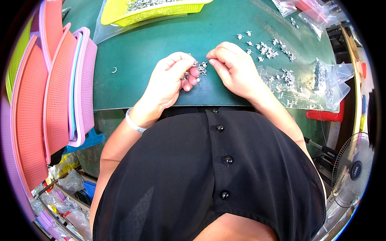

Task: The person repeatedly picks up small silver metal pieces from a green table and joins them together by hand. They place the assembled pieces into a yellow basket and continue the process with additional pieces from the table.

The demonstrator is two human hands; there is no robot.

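Note:
My left hand (173, 76) is curled over the green table (152, 44), its fingers closed on small silver metal parts near the fingertips. My right hand (231, 66) lies just to its right, thumb and forefinger pinched together beside a small cluster of metal parts (202, 69) between the two hands. More of the same silver parts (265, 49) are scattered on the table beyond my right hand. A clear plastic bag (305, 86) with several parts on it lies to the right of my right wrist.
Pink and orange perforated plastic baskets (52, 92) are stacked on edge at the left. A yellow basket (152, 10) holding metal parts stands at the far edge. One small metal ring (114, 70) lies alone on the left. More clear bags (309, 12) are far right; a fan (354, 170) stands lower right.

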